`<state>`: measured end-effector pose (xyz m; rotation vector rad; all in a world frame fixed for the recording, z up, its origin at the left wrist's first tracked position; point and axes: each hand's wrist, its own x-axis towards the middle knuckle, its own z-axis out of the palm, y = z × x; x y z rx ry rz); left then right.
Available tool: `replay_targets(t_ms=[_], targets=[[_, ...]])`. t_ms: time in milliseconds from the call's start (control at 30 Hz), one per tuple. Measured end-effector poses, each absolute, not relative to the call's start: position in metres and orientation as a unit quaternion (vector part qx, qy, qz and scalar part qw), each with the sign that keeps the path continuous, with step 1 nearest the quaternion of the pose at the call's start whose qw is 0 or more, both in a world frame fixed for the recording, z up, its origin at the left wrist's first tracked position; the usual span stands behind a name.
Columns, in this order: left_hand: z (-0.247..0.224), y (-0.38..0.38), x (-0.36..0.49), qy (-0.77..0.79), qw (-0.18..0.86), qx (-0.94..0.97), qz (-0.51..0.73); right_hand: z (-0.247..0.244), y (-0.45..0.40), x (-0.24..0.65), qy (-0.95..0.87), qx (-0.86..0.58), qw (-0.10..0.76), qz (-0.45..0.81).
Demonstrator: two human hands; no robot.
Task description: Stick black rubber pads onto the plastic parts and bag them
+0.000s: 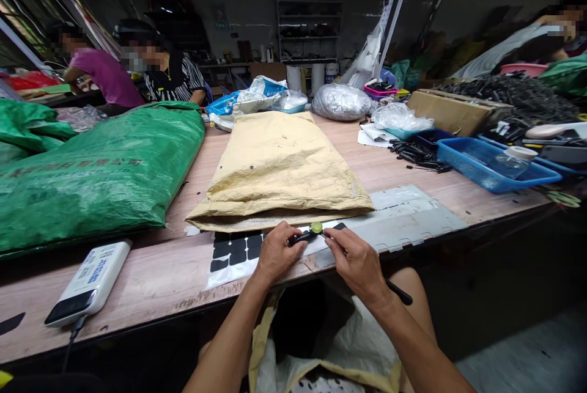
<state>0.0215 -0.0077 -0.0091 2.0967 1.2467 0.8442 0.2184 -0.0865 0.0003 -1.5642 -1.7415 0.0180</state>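
My left hand (pixel 279 250) is closed on the black handle of a small tool with a round green head (pixel 316 228). Close to the right side of that head, my right hand (pixel 355 258) pinches a thin dark piece; a black rod shows below its wrist. Under and beside the hands lies a white sheet with black rounded pieces (pixel 238 252). Just beyond the hands, a flat yellow sack (pixel 279 167) rests on the table. An open sack (pixel 339 332) sits at my lap, below the hands.
A green sack (pixel 101 173) and a white power bank (pixel 92 283) with a cable are at left. A grey plate (pixel 408 222) lies at right, before blue trays (pixel 486 167) and black parts (pixel 419 154). People sit across the table and at far right.
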Motion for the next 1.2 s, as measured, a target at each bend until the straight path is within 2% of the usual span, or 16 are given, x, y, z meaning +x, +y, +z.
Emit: replay_targets(t_ms=[133, 300, 400, 533, 700, 1200], targets=[[-0.008, -0.009, 0.021, 0.461, 0.277, 0.785, 0.306, 0.000, -0.083, 0.238, -0.651, -0.649, 0.391, -0.040], [-0.007, -0.009, 0.019, 0.444, 0.293, 0.787, 0.313, -0.006, -0.075, 0.271, -0.673, -0.674, 0.289, -0.101], [-0.008, -0.008, 0.018, 0.424, 0.298, 0.792, 0.324, -0.004, -0.072, 0.273, -0.680, -0.667, 0.278, -0.124], [-0.009, -0.009, 0.017, 0.387, 0.307, 0.799, 0.342, 0.010, -0.072, 0.256, -0.737, -0.597, 0.315, -0.046], [-0.010, -0.010, 0.015, 0.339, 0.318, 0.813, 0.351, 0.014, -0.070, 0.233, -0.794, -0.517, 0.313, 0.069], [-0.005, -0.013, 0.015, 0.330, 0.329, 0.814, 0.345, 0.008, -0.070, 0.221, -0.799, -0.505, 0.314, 0.082]])
